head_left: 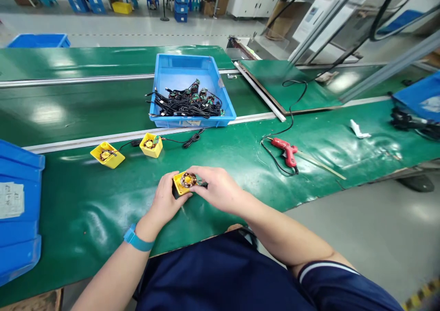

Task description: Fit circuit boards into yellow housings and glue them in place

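A square, open-topped yellow plastic housing (pixel 179 189) lies between the person's two hands, above the near part of the worktop. At its mouth sits a round, copper-wound coil ring with a yellow centre (pixel 189 179); how deeply it is seated cannot be told. The left hand (pixel 166 197) cups the housing from the side, fingers along the far wall and thumb along the near one, parted only by the housing's width; this grip probably steadies it with the mouth facing up. The right hand (pixel 220 187) pinches the coil ring between thumb and fingers, a nearly closed grip that likely serves to control its angle. A short dark cable portion (pixel 203 184) shows beside the right thumb. Beyond the hands, two similar yellow housings with coils, one at left (pixel 109 160) and one nearer the middle (pixel 153 151), stand apart, seemingly set within easy reach. Behind them, a shallow blue plastic tray (pixel 187 59) holds black cabled coil parts (pixel 192 105). To the right, a red glue gun (pixel 285 149) lies on the glossy green worktop (pixel 237 150), apparently parked out of the hands' way.
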A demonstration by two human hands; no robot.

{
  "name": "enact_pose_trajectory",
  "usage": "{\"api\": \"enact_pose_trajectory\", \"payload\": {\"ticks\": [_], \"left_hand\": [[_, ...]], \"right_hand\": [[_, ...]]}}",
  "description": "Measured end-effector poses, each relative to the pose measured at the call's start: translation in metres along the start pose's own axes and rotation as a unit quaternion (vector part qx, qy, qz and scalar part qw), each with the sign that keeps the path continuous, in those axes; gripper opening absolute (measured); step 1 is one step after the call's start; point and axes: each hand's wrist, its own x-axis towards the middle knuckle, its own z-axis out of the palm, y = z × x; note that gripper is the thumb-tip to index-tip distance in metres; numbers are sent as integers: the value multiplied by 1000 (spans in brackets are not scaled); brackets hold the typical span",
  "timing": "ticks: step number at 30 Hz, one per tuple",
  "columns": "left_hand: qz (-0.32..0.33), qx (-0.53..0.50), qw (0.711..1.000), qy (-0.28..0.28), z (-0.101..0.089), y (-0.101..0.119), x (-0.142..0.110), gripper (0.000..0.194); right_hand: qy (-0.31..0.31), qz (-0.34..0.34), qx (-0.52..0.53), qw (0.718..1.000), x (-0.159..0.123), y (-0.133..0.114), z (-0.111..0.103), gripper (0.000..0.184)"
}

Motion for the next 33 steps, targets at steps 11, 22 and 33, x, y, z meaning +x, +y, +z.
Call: {"api": "enact_pose_trajectory", "payload": {"ticks": [11, 22, 33], "left_hand": [[8, -16, 1000, -6, 2, 6, -2, 51], [19, -2, 1000, 13, 7, 6, -3, 50], [39, -3, 999, 3, 6, 4, -2, 47]], "right_hand": [[-48, 42, -71, 995, 4, -8, 11, 35], [-1, 90, -97, 991, 1, -7, 30, 29], [-20, 55, -66, 996, -1, -5, 27, 36]]}}
